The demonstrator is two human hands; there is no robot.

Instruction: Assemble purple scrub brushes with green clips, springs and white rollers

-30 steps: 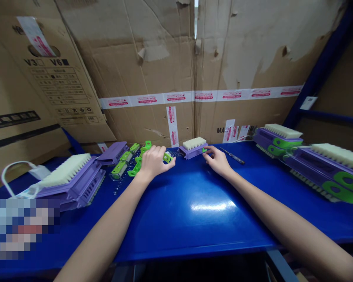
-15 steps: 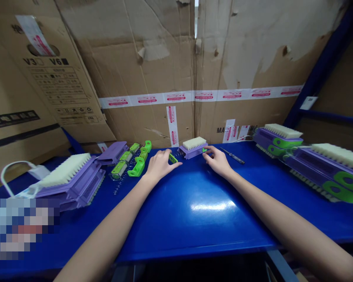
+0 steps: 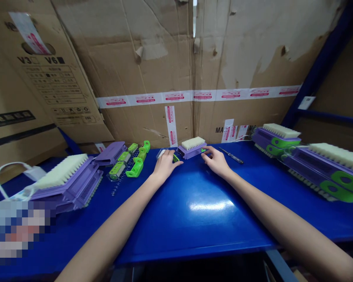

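My left hand (image 3: 165, 165) is closed around a small green part with a clear or whitish end (image 3: 175, 158), mostly hidden by the fingers. Just beyond it on the blue table lies a purple brush (image 3: 191, 150), cream bristles facing up. At the brush's right end, by its green bit, the curled fingers of my right hand (image 3: 216, 161) seem to grip it. A slim screwdriver (image 3: 231, 155) rests to the right of that hand.
Left of my hands are green clips (image 3: 135, 167), green-topped clear pieces (image 3: 117, 170), metal springs (image 3: 114, 189) and a purple housing (image 3: 111, 153). Stacked purple brushes stand at the left (image 3: 65, 178) and right (image 3: 326, 168). Cardboard (image 3: 141, 117) walls the back.
My left hand has shifted slightly right, nearer the purple brush, and turned so the green part is more hidden; a whitish end now shows behind the fingers. My right hand has barely moved.
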